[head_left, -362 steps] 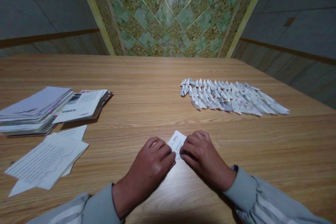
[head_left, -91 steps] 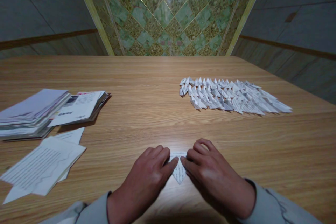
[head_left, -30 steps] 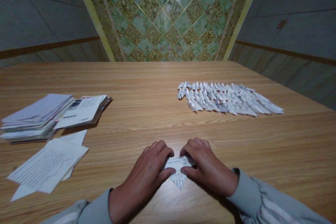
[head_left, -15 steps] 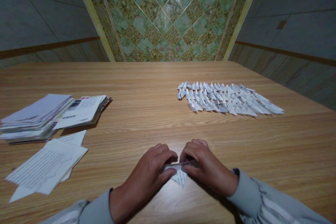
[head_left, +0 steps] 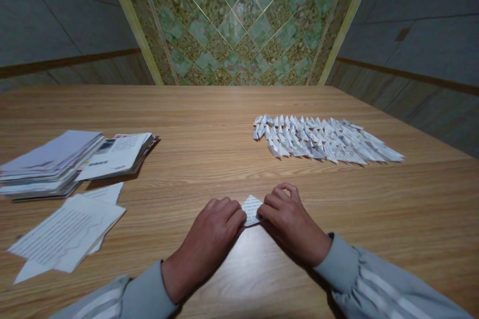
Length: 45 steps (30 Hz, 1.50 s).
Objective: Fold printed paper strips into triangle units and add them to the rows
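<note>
A small folded paper (head_left: 251, 210) with printed lines lies between my hands near the table's front, its pointed end facing away from me. My left hand (head_left: 220, 224) grips its left corner, the fingers curled and pressed together. On the opposite corner, my right hand (head_left: 286, 219) pinches the paper between thumb and fingers, with one finger bent up in a loop. The fingertips hide both side corners of the paper.
Rows of folded paper pieces (head_left: 322, 142) stand at the back right of the wooden table (head_left: 194, 149). At the left are a stack of papers (head_left: 52, 152), a second pile of printed sheets (head_left: 119, 157) and loose lined sheets (head_left: 67, 232).
Both hands have moved slightly away from me with the folded paper. Its point faced me before and now faces away, and more of its printed face shows.
</note>
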Each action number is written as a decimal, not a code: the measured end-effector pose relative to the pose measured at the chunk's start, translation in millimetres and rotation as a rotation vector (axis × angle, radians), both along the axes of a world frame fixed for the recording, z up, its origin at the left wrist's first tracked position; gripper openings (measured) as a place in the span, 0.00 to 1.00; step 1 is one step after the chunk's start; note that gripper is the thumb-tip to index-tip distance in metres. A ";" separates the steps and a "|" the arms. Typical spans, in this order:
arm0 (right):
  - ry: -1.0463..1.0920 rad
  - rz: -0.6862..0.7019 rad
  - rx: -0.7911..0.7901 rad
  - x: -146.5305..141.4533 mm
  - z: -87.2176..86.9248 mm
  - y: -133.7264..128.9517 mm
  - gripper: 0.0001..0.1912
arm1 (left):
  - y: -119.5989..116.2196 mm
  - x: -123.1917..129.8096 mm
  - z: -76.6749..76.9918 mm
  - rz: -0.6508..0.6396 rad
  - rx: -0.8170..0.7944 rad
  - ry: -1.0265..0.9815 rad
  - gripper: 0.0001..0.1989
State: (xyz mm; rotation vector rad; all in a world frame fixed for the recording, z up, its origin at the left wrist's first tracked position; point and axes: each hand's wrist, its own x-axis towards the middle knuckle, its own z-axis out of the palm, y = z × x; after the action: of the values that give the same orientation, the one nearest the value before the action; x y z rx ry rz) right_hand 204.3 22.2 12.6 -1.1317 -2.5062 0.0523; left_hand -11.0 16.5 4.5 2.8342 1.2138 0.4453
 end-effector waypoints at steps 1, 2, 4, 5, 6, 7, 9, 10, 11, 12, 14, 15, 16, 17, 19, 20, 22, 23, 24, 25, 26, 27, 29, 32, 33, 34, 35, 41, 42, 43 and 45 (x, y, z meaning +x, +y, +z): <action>-0.007 0.006 -0.028 1.4 0.5 0.2 0.07 | -0.3 -0.2 -0.2 0.008 -0.025 0.001 0.04; -0.006 0.013 -0.054 3.0 1.2 0.3 0.06 | -0.6 -0.4 -0.2 0.018 -0.045 -0.007 0.04; 0.016 0.019 -0.103 6.2 2.8 0.5 0.06 | -1.0 -0.8 0.4 0.039 -0.078 -0.026 0.03; 0.032 0.014 -0.125 7.6 3.5 0.8 0.05 | -1.0 -1.0 0.8 0.048 -0.090 -0.035 0.03; 0.049 0.006 -0.148 8.7 3.9 1.1 0.04 | -0.9 -1.1 1.0 0.057 -0.096 -0.043 0.04; 0.065 -0.006 -0.171 9.5 4.1 1.5 0.04 | -0.7 -1.2 1.2 0.064 -0.099 -0.048 0.05; 0.092 -0.039 -0.216 10.2 4.1 2.5 0.05 | 0.3 -1.3 1.1 0.081 -0.107 -0.060 0.05; 0.103 -0.057 -0.236 10.2 4.0 3.0 0.05 | 1.0 -1.4 0.8 0.092 -0.113 -0.068 0.06; 0.113 -0.077 -0.253 10.0 3.9 3.4 0.05 | 1.8 -1.5 0.3 0.108 -0.121 -0.077 0.07; 0.121 -0.097 -0.267 9.7 3.9 3.6 0.05 | 2.8 -1.5 -0.2 0.125 -0.133 -0.083 0.08; 0.133 -0.124 -0.288 8.7 4.0 3.8 0.05 | 4.8 -1.6 -1.4 0.153 -0.151 -0.090 0.09; 0.135 -0.133 -0.294 8.1 4.2 3.7 0.05 | 5.7 -1.6 -1.8 0.164 -0.157 -0.091 0.10; 0.136 -0.143 -0.297 7.5 4.3 3.6 0.05 | 6.5 -1.6 -2.0 0.173 -0.159 -0.091 0.09; 0.133 -0.152 -0.298 7.0 4.3 3.5 0.05 | 7.1 -1.6 -1.9 0.181 -0.161 -0.091 0.09; 0.128 -0.175 -0.298 6.3 3.7 3.7 0.05 | 7.6 -1.7 -0.8 0.196 -0.172 -0.096 0.09; 0.127 -0.189 -0.300 6.1 3.1 4.1 0.05 | 7.5 -1.8 0.0 0.204 -0.183 -0.099 0.08; 0.129 -0.214 -0.307 6.1 1.7 5.3 0.05 | 7.2 -2.4 1.6 0.222 -0.205 -0.104 0.08; 0.129 -0.224 -0.311 6.0 1.1 5.9 0.06 | 7.0 -2.7 2.3 0.230 -0.213 -0.106 0.08; 0.125 -0.232 -0.313 5.9 0.8 6.4 0.07 | 6.9 -3.1 2.7 0.239 -0.217 -0.106 0.08; 0.118 -0.237 -0.314 5.8 0.7 6.7 0.07 | 6.8 -3.3 3.0 0.247 -0.218 -0.105 0.08; 0.108 -0.243 -0.312 5.5 0.9 6.7 0.07 | 6.8 -3.4 3.1 0.256 -0.215 -0.103 0.08; 0.098 -0.250 -0.309 5.2 1.4 6.4 0.07 | 7.0 -3.3 3.1 0.263 -0.212 -0.100 0.08; 0.078 -0.268 -0.304 4.5 2.7 5.3 0.07 | 7.7 -2.8 3.0 0.274 -0.206 -0.090 0.08; 0.053 -0.296 -0.306 4.1 4.2 4.0 0.07 | 9.2 -2.1 2.6 0.286 -0.197 -0.076 0.08; 0.046 -0.305 -0.308 4.3 4.3 4.0 0.07 | 9.6 -2.1 2.5 0.290 -0.194 -0.072 0.08; 0.040 -0.315 -0.309 4.6 4.2 4.2 0.07 | 9.9 -2.4 2.5 0.293 -0.192 -0.068 0.08; 0.037 -0.323 -0.311 5.1 3.9 4.5 0.08 | 10.0 -2.8 2.4 0.295 -0.191 -0.065 0.08; 0.063 -0.360 -0.343 14.4 0.9 9.3 0.08 | 9.7 -4.8 0.9 0.245 -0.163 -0.118 0.05; 0.065 -0.371 -0.350 16.7 0.8 10.3 0.09 | 9.9 -4.4 0.2 0.208 -0.141 -0.122 0.04; 0.067 -0.379 -0.355 18.7 1.0 11.1 0.09 | 10.2 -3.9 -0.8 0.167 -0.112 -0.118 0.03; 0.076 -0.381 -0.350 21.3 2.0 12.2 0.09 | 10.6 -2.6 -2.7 0.084 -0.043 -0.093 0.04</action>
State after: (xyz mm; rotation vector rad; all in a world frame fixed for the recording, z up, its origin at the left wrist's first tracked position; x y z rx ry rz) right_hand 225.6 34.4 14.6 -1.6945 -2.2258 0.4336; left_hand -13.6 27.1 1.8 2.7013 1.3123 0.5412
